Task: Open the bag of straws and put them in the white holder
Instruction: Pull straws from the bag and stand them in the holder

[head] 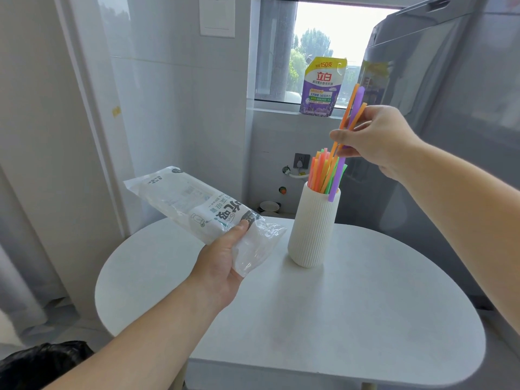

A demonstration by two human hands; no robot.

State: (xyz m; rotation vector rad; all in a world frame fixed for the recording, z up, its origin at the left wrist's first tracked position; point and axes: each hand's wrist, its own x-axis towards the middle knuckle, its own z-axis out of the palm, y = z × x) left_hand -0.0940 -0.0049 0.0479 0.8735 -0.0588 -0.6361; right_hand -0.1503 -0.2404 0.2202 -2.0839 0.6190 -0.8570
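Orange and purple plastic shows between the fingertips of the right hand [374, 139], which hangs just above the white holder [313, 229]. Its thumb and curled fingers close on a few pinched straws [355, 104], smooth thin tubes tilted up and away. The purple one slants down to the holder's rim, though whether its end is inside is unclear. In the mouth of the holder a bunch of standing straws [323, 171] fans out in orange, pink, green and yellow, their tops just below the right hand. The holder is a tall matte cylinder, finely ribbed from rim to rounded base, and it stands upright on the pale, smooth, rounded desk [365, 305]. To the left of the holder, raised above the desk, the left hand [222, 266] grips the bag [194, 204], thumb on top and fingers curled beneath. The bag is clear crinkled film with a white printed panel and dark lettering. Its loose open end points toward the holder, and no straws show inside it. Behind the holder a wall socket [301, 160] sits low on the wall. Higher up, a purple and yellow detergent pouch [323, 85] stands on the window sill [275, 109]. A glossy grey refrigerator [450, 122] rises to the holder's right.
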